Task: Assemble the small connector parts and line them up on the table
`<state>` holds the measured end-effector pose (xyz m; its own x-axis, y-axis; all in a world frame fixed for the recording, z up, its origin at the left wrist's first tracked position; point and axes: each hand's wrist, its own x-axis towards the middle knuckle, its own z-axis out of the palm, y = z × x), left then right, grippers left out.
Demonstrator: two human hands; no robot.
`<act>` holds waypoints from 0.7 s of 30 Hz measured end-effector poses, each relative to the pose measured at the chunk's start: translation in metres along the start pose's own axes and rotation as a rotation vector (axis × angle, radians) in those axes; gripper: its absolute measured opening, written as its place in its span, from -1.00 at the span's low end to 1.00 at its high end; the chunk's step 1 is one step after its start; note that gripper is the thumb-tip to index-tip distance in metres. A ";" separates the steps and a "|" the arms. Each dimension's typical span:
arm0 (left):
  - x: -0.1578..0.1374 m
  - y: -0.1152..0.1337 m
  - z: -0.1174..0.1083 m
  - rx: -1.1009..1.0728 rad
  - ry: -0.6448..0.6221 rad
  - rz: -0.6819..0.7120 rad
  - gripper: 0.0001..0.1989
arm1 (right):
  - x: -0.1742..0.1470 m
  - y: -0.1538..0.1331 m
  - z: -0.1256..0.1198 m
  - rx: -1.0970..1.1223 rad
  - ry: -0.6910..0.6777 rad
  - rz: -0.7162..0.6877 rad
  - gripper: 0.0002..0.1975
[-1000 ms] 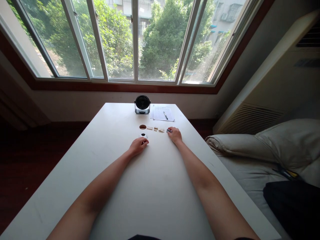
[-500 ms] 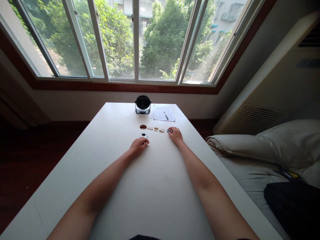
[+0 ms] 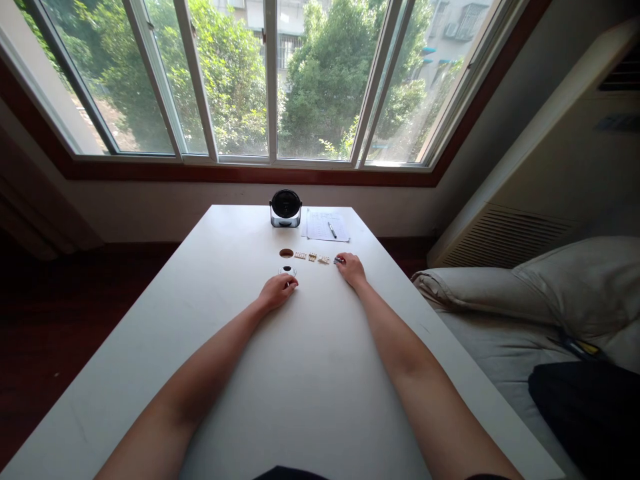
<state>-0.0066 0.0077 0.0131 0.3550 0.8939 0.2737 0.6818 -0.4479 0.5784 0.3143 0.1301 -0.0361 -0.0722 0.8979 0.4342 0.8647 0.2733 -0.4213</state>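
Observation:
My left hand (image 3: 278, 291) rests on the white table with its fingers curled in, at the near edge of a pale ring-shaped thing (image 3: 287, 270) with a dark centre. Whatever lies under those fingers is hidden. Farther right, my right hand (image 3: 351, 268) has its fingertips closed on a small dark-and-silver flat piece (image 3: 339, 261), partly covered. Left of that piece runs a row of small flat pieces: a pale one (image 3: 324, 260), a gold-brown one (image 3: 312, 257) and a white one with reddish dots (image 3: 300, 255). They look like pill blister packs, too small to be sure.
A round brown hole (image 3: 287, 253) opens in the white table (image 3: 300, 373) beyond the ring. Behind it stands a small black fan-like device (image 3: 286, 205). Written paper (image 3: 320, 225) with a pen (image 3: 333, 231) lies beside it. A sofa (image 3: 480, 333) is at the right.

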 end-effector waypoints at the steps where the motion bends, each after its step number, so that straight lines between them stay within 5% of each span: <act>1: 0.000 0.000 0.000 0.003 0.000 -0.002 -0.80 | 0.000 0.000 0.000 -0.002 0.000 0.004 -0.76; 21: 0.000 0.001 0.000 0.004 0.006 0.001 -0.80 | -0.002 -0.005 -0.004 -0.028 -0.052 0.003 -0.78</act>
<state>-0.0061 0.0073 0.0140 0.3521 0.8933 0.2792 0.6842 -0.4492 0.5746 0.3123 0.1255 -0.0313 -0.0951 0.9157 0.3904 0.8787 0.2616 -0.3993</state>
